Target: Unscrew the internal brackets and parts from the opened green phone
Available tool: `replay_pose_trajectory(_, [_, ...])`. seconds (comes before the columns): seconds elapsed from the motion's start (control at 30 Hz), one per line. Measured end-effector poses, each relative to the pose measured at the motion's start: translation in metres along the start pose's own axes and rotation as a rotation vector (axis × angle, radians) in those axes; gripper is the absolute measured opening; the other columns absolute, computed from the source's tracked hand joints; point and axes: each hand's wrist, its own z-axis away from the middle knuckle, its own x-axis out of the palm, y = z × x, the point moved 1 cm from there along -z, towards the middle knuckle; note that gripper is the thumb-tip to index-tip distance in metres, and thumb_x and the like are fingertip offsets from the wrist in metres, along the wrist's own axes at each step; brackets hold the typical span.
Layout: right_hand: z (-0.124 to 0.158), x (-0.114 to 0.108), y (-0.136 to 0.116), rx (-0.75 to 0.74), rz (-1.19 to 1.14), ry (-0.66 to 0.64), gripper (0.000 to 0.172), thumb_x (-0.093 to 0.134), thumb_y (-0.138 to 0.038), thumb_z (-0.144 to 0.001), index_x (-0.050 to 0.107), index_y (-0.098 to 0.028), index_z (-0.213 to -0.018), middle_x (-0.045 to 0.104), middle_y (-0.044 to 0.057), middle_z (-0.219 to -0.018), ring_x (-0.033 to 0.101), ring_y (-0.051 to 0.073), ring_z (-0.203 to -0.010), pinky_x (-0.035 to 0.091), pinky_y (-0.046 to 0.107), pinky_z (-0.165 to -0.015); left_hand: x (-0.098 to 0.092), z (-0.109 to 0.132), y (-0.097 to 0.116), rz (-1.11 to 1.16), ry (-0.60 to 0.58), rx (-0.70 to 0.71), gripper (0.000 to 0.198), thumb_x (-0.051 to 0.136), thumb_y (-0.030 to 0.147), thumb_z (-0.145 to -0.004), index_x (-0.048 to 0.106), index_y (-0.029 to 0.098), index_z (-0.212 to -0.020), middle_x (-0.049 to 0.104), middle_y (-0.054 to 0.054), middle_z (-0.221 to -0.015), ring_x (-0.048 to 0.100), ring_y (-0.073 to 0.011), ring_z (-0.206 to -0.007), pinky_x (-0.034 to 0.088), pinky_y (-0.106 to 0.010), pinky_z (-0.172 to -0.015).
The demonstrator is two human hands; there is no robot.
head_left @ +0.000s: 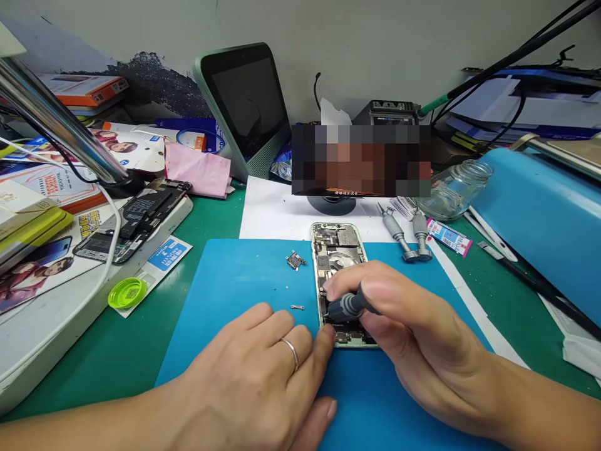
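An opened smartphone point(323, 247) lies on the blue mat point(225, 269), its inner boards and parts exposed. My right hand point(422, 338) is closed around a small dark screwdriver point(345, 308), whose tip points at the phone's lower left inside; the exact contact is too small to tell. At the phone's lower left edge, a fingertip of my left hand point(267, 376) touches the frame. That hand lies over the mat with bent fingers, thumb apart, holding nothing. Left of the phone are a small square metal part point(295, 260) and a tiny bracket point(297, 307).
Two grey screwdrivers point(394, 228) lie behind the phone's right, near a glass jar point(457, 188). A green-framed screen point(248, 100) and a pixelated display point(361, 160) stand at the back. Another disassembled phone point(141, 216) and a green cap point(126, 293) lie left.
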Motion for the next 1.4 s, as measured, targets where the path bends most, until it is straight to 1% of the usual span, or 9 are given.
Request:
replay_pose_trajectory(0.1, [0.0006,-0.0004,-0.0011,0.002,0.030,0.038,0.061,0.053,-0.007,-0.103,0.049,-0.037,-0.155,0.069,0.003,-0.111,0.071,0.015,-0.104,0.062,0.028,-0.096,0.0003,0.0004,-0.0002,-0.010,-0.005,0.001,0.035,0.048,0.027,-0.108,0.068,0.005,-0.126,0.071,-0.003,-0.081,0.068,-0.0204,-0.068,0.049,-0.039,-0.056])
replay_pose_trajectory(0.3, [0.0040,0.0005,0.0017,-0.028,-0.016,0.006,0.065,0.053,-0.003,-0.102,0.042,-0.031,-0.160,0.067,0.007,-0.138,0.066,0.016,-0.126,0.054,0.032,-0.114,-0.0002,-0.0002,0.0008,-0.013,-0.003,-0.007,0.036,0.048,0.028,-0.108,0.068,0.005,-0.127,0.071,-0.003,-0.082,0.067,-0.0209,-0.068,0.050,-0.040,-0.056])
replay_pose_trajectory(0.47, [0.0051,-0.0006,0.0016,-0.017,-0.041,0.036,0.064,0.054,-0.003,-0.102,0.046,-0.033,-0.158,0.068,0.004,-0.123,0.068,0.014,-0.117,0.056,0.028,-0.110,0.0001,0.0000,0.0009,-0.009,-0.009,-0.005,0.035,0.050,0.027,-0.107,0.068,0.005,-0.126,0.071,-0.003,-0.082,0.067,-0.0210,-0.069,0.049,-0.040,-0.056])
replay_pose_trajectory(0.67, [0.0032,0.0000,-0.0003,-0.023,-0.013,0.022,0.064,0.053,-0.005,-0.102,0.045,-0.033,-0.159,0.068,0.005,-0.138,0.067,0.018,-0.124,0.055,0.034,-0.114,0.0002,-0.0023,0.0015,-0.013,0.004,-0.010,0.035,0.046,0.028,-0.109,0.068,0.006,-0.125,0.071,-0.003,-0.081,0.068,-0.0203,-0.069,0.049,-0.039,-0.057])
replay_pose_trajectory(0.83, [0.0042,-0.0002,0.0010,-0.014,-0.002,0.057,0.067,0.055,0.000,-0.099,0.047,-0.032,-0.158,0.068,0.003,-0.126,0.066,0.013,-0.123,0.053,0.028,-0.116,0.0006,-0.0014,0.0011,-0.009,0.013,0.003,0.036,0.045,0.029,-0.110,0.068,0.007,-0.125,0.073,-0.003,-0.082,0.068,-0.0201,-0.069,0.050,-0.039,-0.058])
replay_pose_trajectory(1.0, [0.0043,-0.0008,-0.0002,-0.041,0.000,0.009,0.067,0.051,0.000,-0.100,0.042,-0.029,-0.160,0.065,0.006,-0.138,0.064,0.016,-0.128,0.053,0.035,-0.116,0.0031,-0.0006,-0.0013,-0.007,0.034,0.005,0.035,0.043,0.029,-0.111,0.069,0.008,-0.121,0.071,-0.001,-0.078,0.068,-0.0187,-0.066,0.049,-0.038,-0.056])
replay_pose_trajectory(1.2, [0.0037,-0.0015,-0.0013,-0.040,0.051,0.041,0.061,0.054,-0.002,-0.100,0.049,-0.029,-0.155,0.065,0.005,-0.115,0.068,0.016,-0.113,0.057,0.033,-0.110,0.0043,-0.0029,-0.0026,-0.025,0.052,0.023,0.035,0.041,0.028,-0.112,0.069,0.008,-0.120,0.071,-0.001,-0.077,0.067,-0.0175,-0.065,0.047,-0.036,-0.055])
replay_pose_trajectory(1.33, [0.0032,-0.0019,-0.0035,-0.048,0.083,0.021,0.060,0.053,-0.003,-0.101,0.048,-0.028,-0.154,0.064,0.008,-0.127,0.065,0.017,-0.121,0.056,0.035,-0.110,0.0036,-0.0007,-0.0026,-0.031,0.042,0.030,0.036,0.040,0.029,-0.112,0.069,0.008,-0.120,0.072,-0.002,-0.079,0.069,-0.0180,-0.067,0.048,-0.036,-0.056])
replay_pose_trajectory(1.4, [0.0028,-0.0022,-0.0041,-0.056,0.058,0.020,0.060,0.051,-0.003,-0.101,0.046,-0.027,-0.155,0.065,0.007,-0.126,0.065,0.018,-0.121,0.055,0.039,-0.112,0.0036,0.0003,-0.0025,-0.032,0.044,0.036,0.037,0.040,0.029,-0.112,0.069,0.008,-0.120,0.071,-0.001,-0.078,0.068,-0.0178,-0.066,0.047,-0.036,-0.056])
